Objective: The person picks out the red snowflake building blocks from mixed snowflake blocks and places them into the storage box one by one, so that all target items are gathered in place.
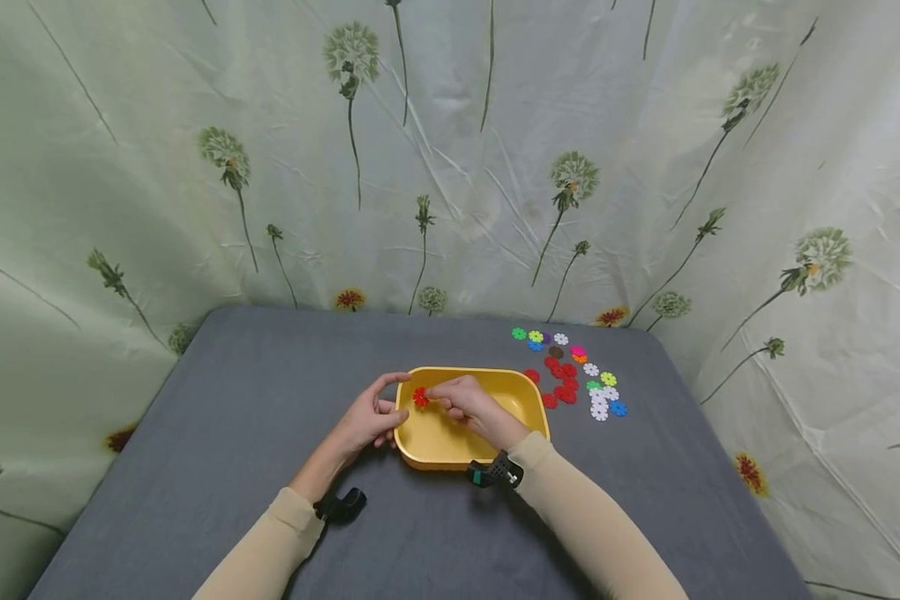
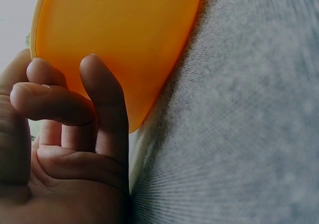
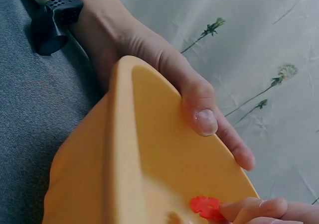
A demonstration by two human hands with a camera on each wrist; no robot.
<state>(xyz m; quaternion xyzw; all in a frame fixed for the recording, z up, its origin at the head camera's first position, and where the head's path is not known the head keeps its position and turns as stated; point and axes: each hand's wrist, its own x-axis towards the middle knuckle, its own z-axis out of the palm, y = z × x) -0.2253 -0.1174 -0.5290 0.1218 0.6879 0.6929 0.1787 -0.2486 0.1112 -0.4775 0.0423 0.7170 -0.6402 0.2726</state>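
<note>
printed fabric curtain with dandelions [image 1: 480, 167] stood behind a worktop covered in plain grey cloth [image 1: 307, 350]. on the worktop sat a yellow rounded-rectangular plastic basin [image 1: 472, 369]. left hand [image 1: 366, 421] held the basin's left end, thumb over the rim, fingers against the outside wall. right hand [image 1: 476, 408] reached inside, fingertips narrowed on the edge of a bright red flower-shaped plastic disc [image 1: 420, 397] near the basin's left end. right of the basin, loose flower-shaped discs of mixed colours [image 1: 598, 400] lay scattered, a red cluster nearest it.
</note>
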